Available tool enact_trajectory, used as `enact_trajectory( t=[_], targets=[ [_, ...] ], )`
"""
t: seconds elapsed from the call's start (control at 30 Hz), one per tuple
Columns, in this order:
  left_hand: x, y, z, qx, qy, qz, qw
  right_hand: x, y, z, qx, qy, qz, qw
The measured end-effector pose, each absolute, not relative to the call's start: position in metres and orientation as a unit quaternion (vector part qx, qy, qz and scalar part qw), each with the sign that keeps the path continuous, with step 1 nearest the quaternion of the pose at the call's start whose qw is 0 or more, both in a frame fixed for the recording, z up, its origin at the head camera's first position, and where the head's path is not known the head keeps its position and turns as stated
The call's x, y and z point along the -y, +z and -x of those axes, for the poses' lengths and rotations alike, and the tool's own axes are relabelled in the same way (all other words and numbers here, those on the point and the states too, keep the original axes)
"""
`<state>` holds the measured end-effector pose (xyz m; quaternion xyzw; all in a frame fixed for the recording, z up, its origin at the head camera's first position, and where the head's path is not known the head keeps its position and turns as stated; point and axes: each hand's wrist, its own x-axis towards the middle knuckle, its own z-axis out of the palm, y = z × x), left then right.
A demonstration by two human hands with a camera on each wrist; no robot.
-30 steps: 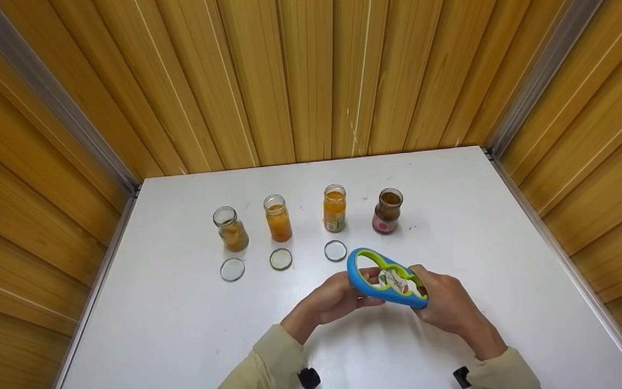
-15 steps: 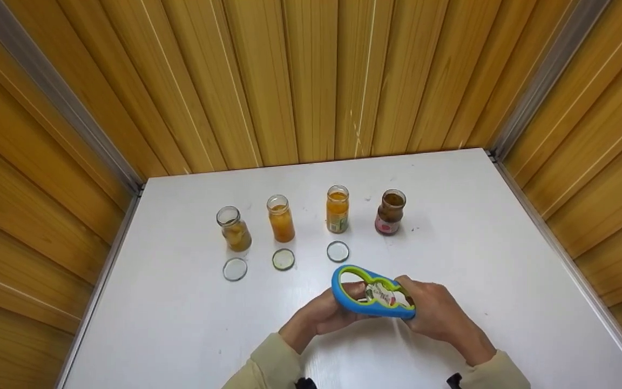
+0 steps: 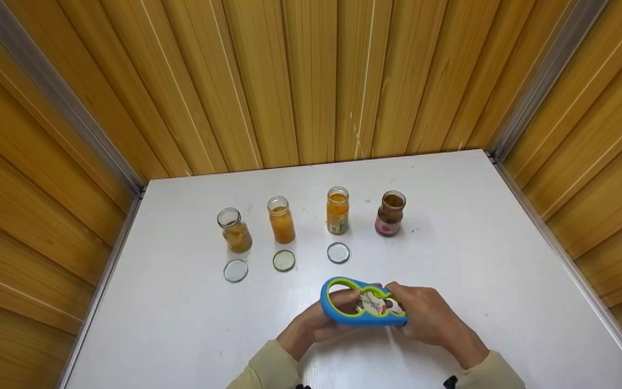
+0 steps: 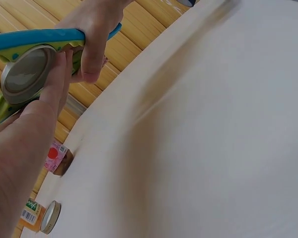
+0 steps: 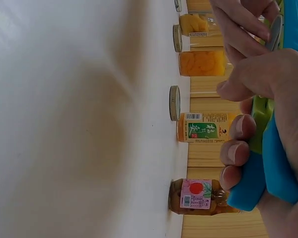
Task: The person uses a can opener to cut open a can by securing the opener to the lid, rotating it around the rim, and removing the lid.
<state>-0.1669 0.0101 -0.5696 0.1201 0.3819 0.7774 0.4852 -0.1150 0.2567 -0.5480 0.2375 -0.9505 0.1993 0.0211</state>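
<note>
My right hand grips the narrow end of a blue and green jar opener, held above the white table. A printed jar lid sits in one of the opener's middle holes. From below and the left, my left hand reaches to this lid, one digit showing through the opener's large hole. The left wrist view shows the lid's metal underside, with left-hand fingers along its edge. Fingers and thumb of the right hand wrap the opener's handle end in the right wrist view.
Several uncapped glass jars stand in a row farther back: a pale one, two orange ones and a dark one with a pink label. Three loose lids lie in front of the first three jars. Wood-grain walls enclose the table.
Both hands have brought the opener down and to the left, nearer the body. My left fingers have closed in on the lid held in the opener. Jars and loose lids stay put.
</note>
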Motion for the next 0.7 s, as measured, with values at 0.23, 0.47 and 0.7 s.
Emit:
enact_trajectory(
  t=[0.23,0.47,0.7],
  targets=[
    [-0.0063,-0.5703,0.1653,-0.373,0.776,-0.121,0.493,-0.2538,-0.5472,0.1149,0.95,0.205,-0.236,0.006],
    [-0.0038,-0.5693,0.1642,-0.357,0.778,-0.106,0.506,-0.2514,-0.545,0.1124,0.951,0.205,-0.232,0.007],
    [-0.0042,-0.5701,0.1642,-0.359,0.78,-0.104,0.502,-0.2509,-0.5454,0.1127,0.948,0.211,-0.236,0.02]
  ],
)
